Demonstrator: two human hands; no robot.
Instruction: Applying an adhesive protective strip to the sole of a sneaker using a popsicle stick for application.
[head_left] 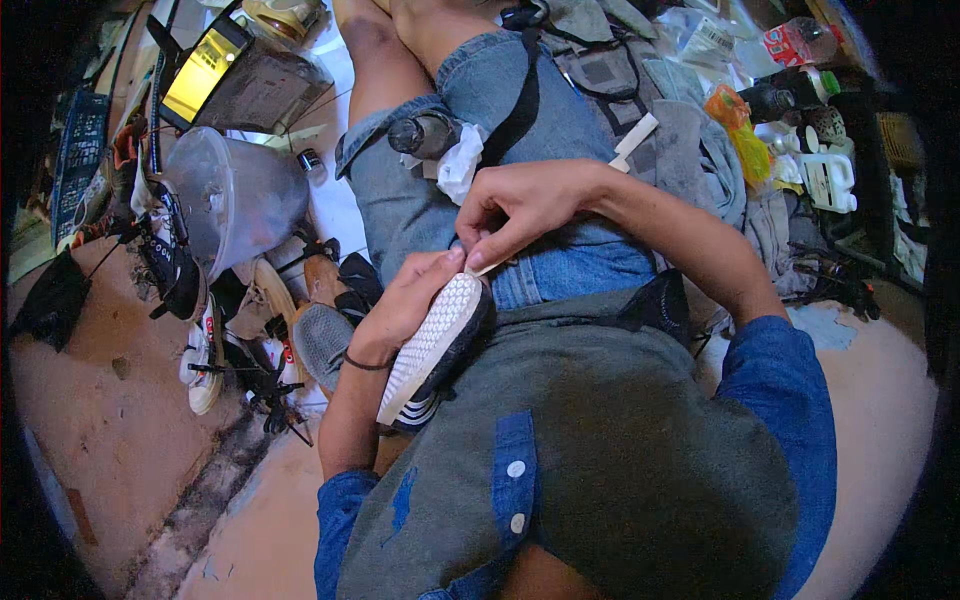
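Gripping black, white-soled shoe [432, 335] (seemingly assembled, unfinished) in left hand [408, 298], pinching thin cream strip [487, 269] at shoe's end in right hand [527, 207]

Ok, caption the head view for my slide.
Left hand holding a white-soled shoe, right hand pinching at its far end, other shoes lying to the left.

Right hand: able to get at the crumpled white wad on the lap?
Probably yes: the white wad lies beside the right hand, nothing visibly between, though its fingers are busy at the end of the shoe.
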